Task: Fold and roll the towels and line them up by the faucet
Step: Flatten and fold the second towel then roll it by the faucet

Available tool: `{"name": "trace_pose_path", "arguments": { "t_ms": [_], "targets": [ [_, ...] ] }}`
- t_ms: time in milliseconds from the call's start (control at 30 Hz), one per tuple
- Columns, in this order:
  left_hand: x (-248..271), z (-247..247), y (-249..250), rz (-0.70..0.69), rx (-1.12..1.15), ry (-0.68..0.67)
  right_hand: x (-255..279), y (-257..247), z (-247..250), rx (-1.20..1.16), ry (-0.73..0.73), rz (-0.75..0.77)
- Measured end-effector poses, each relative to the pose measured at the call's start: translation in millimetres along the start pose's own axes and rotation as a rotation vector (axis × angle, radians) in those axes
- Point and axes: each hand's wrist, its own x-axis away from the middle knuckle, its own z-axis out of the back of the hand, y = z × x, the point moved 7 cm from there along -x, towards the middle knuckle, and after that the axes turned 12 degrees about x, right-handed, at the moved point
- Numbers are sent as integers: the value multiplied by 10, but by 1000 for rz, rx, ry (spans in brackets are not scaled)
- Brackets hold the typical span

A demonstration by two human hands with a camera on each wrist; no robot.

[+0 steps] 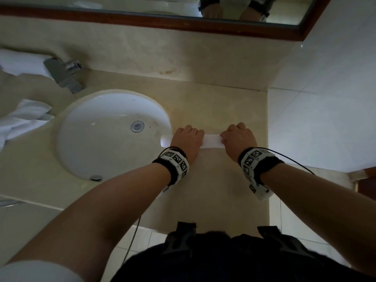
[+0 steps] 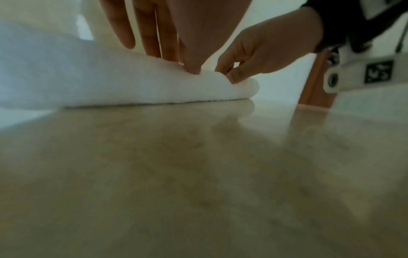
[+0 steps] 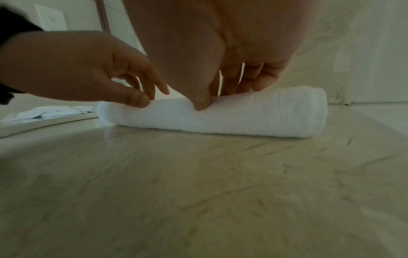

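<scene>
Countertop of beige veined stone [image 1: 223, 190], polished, reflecting the hands in both wrist views; round white basin [image 1: 101, 139] sunk into it at nine o'clock, drain near its centre; chrome angular faucet [image 1: 63, 74] at ten o'clock of the basin; wood-framed mirror [image 1: 183, 23] along twelve o'clock; pale tiled wall [image 1: 325, 98] at three o'clock. White rolled terry towel [image 1: 211, 141] lies crosswise on the counter just right of the basin rim, its left end overhanging the rim slightly. Left hand [image 1: 187, 139] on the roll's left part, fingers curled down over the top, thumb pressing the near side; right hand [image 1: 239, 139] on the right part, fingers bent over it, thumb dug into the near face. Loose white towels [image 1: 22, 119] heaped at nine o'clock, cut off by the frame edge; another white towel [image 1: 18, 62] behind the faucet, partly hidden, form unclear.
</scene>
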Motion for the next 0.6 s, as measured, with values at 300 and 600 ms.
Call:
{"name": "trace_pose_path", "arguments": {
  "t_ms": [300,600],
  "targets": [
    [17,-14,-29,21,-123,-95,-202,101,59,-153,-17,-56],
    [-124,-48,-173,112,-32,-125,-144,60,85,-238,80,-26]
  ]
}}
